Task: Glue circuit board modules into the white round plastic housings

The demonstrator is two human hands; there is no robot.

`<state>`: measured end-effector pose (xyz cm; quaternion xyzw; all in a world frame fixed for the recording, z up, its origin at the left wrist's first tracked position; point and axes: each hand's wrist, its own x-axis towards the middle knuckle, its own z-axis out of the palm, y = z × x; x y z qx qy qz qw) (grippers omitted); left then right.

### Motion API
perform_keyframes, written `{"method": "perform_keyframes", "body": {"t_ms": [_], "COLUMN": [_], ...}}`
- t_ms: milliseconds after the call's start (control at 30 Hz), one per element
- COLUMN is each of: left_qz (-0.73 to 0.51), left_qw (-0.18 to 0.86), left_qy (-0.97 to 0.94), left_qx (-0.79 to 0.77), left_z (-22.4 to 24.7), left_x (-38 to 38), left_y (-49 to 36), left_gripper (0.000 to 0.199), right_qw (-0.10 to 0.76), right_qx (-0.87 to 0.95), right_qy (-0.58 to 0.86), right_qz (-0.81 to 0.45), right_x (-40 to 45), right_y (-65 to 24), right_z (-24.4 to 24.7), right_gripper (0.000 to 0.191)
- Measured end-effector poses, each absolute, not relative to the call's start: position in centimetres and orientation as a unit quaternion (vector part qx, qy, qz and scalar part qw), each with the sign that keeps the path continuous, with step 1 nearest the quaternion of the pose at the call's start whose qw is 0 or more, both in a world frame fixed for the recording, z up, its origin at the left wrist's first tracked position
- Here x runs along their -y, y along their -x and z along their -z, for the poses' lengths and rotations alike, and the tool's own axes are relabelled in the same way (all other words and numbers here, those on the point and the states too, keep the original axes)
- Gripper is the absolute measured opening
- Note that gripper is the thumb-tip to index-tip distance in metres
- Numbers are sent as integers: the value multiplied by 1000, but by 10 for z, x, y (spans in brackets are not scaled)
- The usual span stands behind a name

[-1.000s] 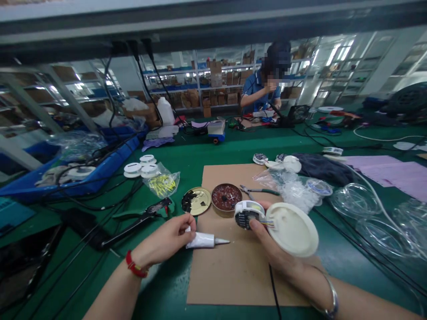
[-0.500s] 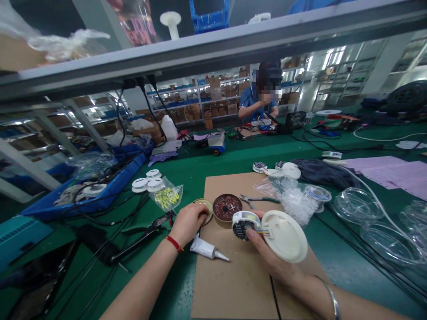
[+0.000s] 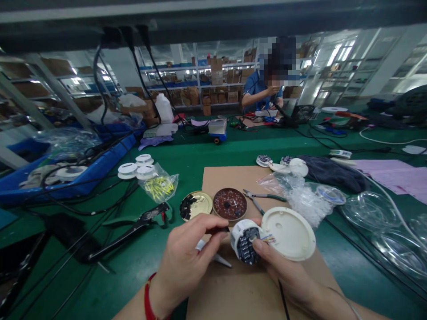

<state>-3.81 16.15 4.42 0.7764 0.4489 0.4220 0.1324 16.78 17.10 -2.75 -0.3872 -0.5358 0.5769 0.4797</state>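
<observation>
In my right hand (image 3: 280, 266) is a round white housing with a black circuit board (image 3: 247, 245), its thumb pressed on the board. Thin coloured wires join it to a round cream cover (image 3: 289, 233) beside it. My left hand (image 3: 191, 258) pinches a small dark piece close to the housing's left side; what it is I cannot make out. Partly hidden behind that hand lies a white glue tube (image 3: 222, 260) on the cardboard. Beyond the hands are a gold tin lid (image 3: 202, 205) with black bits on it and a round tin of reddish-brown material (image 3: 230, 204).
Pliers (image 3: 267, 196) lie right of the tin, near a bag of clear plastic parts (image 3: 302, 195). To the left are a wire stripper (image 3: 153, 215), a bag of yellow pieces (image 3: 160, 186) and white discs (image 3: 127, 170). A co-worker (image 3: 263, 91) sits across the bench.
My left hand has left the gold lid and come right to the housing, pinching a small dark piece. The housing is turned with its board more toward me. The view has tilted lower.
</observation>
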Motion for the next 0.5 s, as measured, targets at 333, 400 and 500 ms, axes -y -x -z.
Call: {"method": "perform_keyframes", "body": {"t_ms": [333, 400, 500], "left_qz": [-441, -442, -437], "left_qw": [130, 125, 124], "left_qy": [-797, -797, -800], "left_qx": [-393, -392, -391], "left_z": [-39, -39, -37], "left_x": [-156, -156, -157], "left_y": [34, 34, 34], "left_gripper": [22, 22, 22], "right_qw": [466, 463, 460], "right_qx": [518, 517, 511], "right_qy": [370, 365, 373], "right_qz": [-615, -621, -623], "right_x": [-170, -169, -169], "right_y": [-164, -163, -162], "right_z": [23, 20, 16], "right_gripper": [32, 33, 37]}}
